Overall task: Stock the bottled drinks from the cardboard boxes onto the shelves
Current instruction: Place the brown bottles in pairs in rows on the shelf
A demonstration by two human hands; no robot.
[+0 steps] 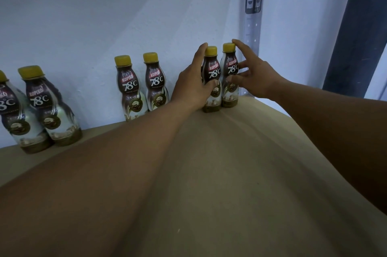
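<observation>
Left bottle [214, 72]: upright at the shelf's [230, 173] back right, touching the right bottle [230, 66].
Left hand [192, 87]: wrapped round the left bottle, thumb across the label.
Right hand [257, 78]: holds the right bottle, index tip on its yellow cap.
Middle pair [129, 87]: against the wall [104, 15].
Far-left pair [48, 108]: well apart.
Post [252, 26]: just behind the right bottle.
</observation>
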